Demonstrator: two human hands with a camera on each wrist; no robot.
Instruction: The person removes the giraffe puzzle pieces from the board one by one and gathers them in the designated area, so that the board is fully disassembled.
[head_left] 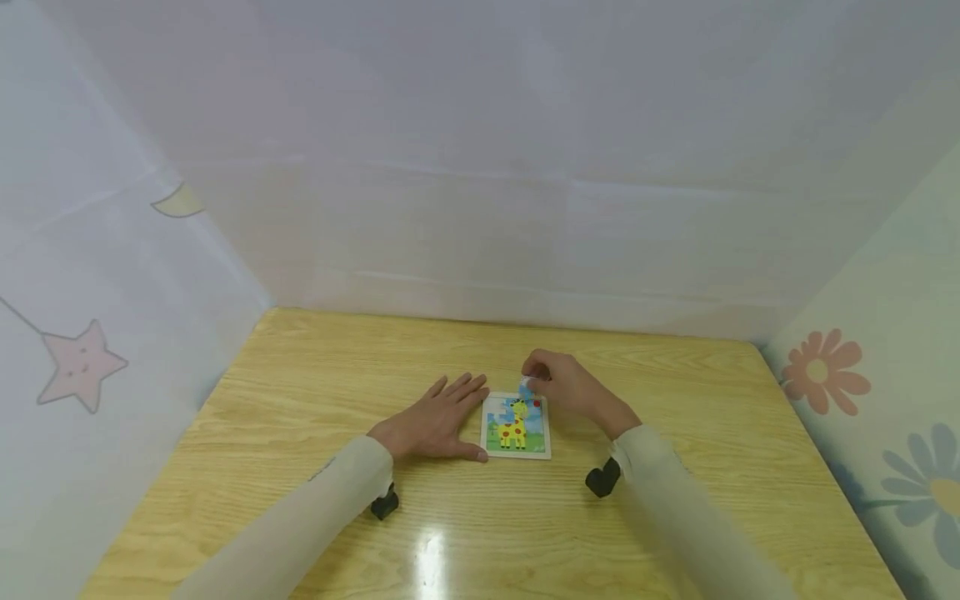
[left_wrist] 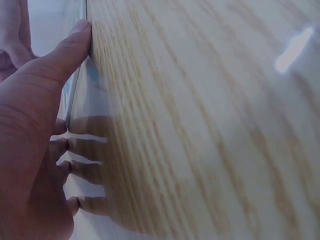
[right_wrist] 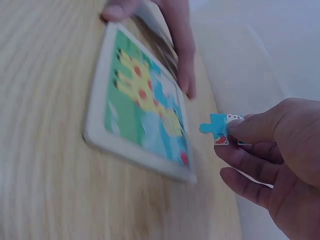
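A small giraffe jigsaw puzzle (head_left: 513, 427) in a pale frame lies flat on the table. A whitish patch shows at the upper left of its picture. My left hand (head_left: 437, 419) rests beside the puzzle with fingers spread, its thumb and forefinger touching the frame's left side. In the left wrist view, the thumb (left_wrist: 70, 50) lies along the frame's edge. Over the puzzle's top right, my right hand (head_left: 567, 385) pinches a blue puzzle piece (right_wrist: 219, 127) between thumb and forefinger. The piece bears red and white marks and is held apart from the puzzle in the right wrist view.
The wooden table (head_left: 345, 358) is glossy and reflects light near the front. Pale cloth (head_left: 465, 225) hangs behind it and on both sides, printed with a pink star (head_left: 81, 367) at left and flowers (head_left: 825, 372) at right. Black devices (head_left: 603, 478) hang at both wrists.
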